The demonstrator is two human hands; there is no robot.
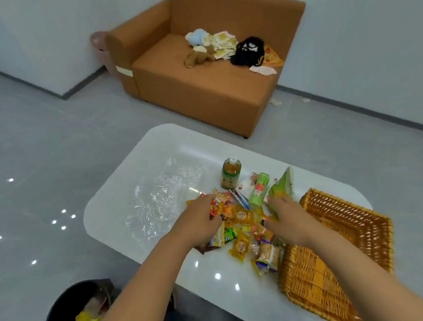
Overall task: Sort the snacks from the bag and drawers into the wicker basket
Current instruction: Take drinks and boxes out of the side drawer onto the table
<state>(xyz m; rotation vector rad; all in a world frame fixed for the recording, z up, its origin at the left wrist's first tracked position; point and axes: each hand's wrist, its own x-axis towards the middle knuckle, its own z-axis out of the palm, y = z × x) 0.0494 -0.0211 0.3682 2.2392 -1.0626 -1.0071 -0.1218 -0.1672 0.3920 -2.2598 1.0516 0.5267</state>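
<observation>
Both hands atop snack pile.

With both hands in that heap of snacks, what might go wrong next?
The upright bottle stands just behind the snack pile; a sweep by the left hand might tip it. The right hand rests on the green pouch, which could get crushed. Packets lying against the wicker basket near the table edge may slide off.
</observation>
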